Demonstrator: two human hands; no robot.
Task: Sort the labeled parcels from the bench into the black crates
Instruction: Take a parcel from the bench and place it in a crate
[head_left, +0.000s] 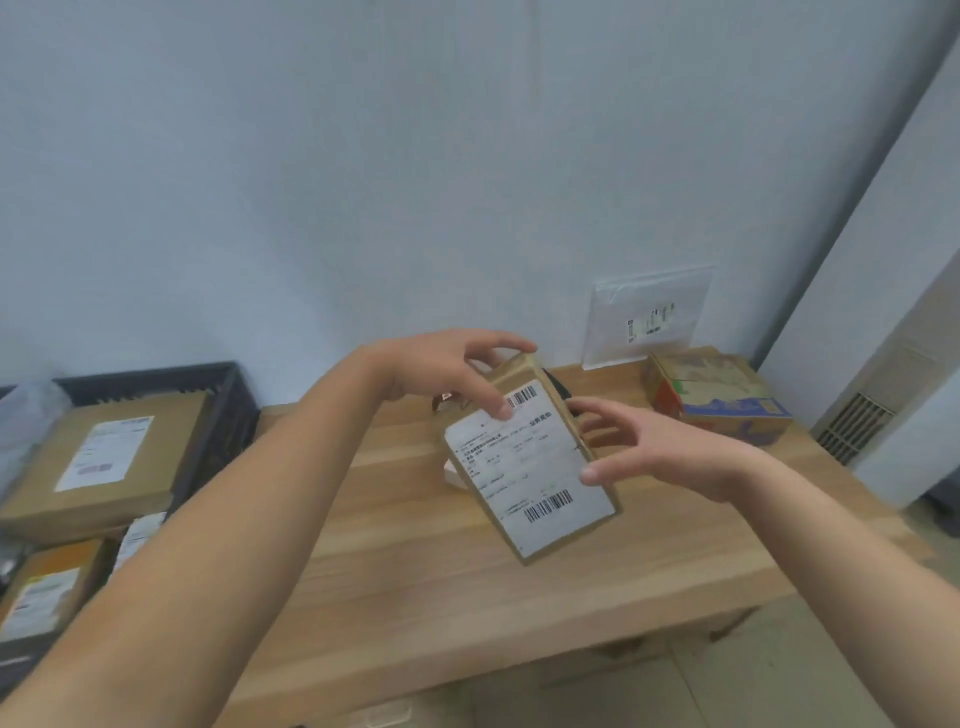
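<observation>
Your grip on the parcel (532, 467) is loose and shared: your left hand (447, 371) curls over its far upper end with the thumb pressed on the white label, while your right hand (657, 447) stands half open against its right edge, thumb tip on the label side and the other fingers spread behind, so neither hand is fully closed around it. From the head camera, the only view here, the parcel is a small brown cardboard box held tilted above the middle of the wooden table (415, 545), label facing you with a barcode at each end. It looks stiff and light enough for one hand, and its taped faces may be a little slick, so you would do best to pinch it across the narrow sides or cup the short ends rather than press on the label. To your left, beside the table's end, a black crate (228, 410) already holds a flat brown box (111, 457), and more labelled boxes lie nearer you below it. At the far right of the table sits a printed carton (717, 397), and a white mailer bag (647, 317) leans against the wall behind it; both look unsorted.
</observation>
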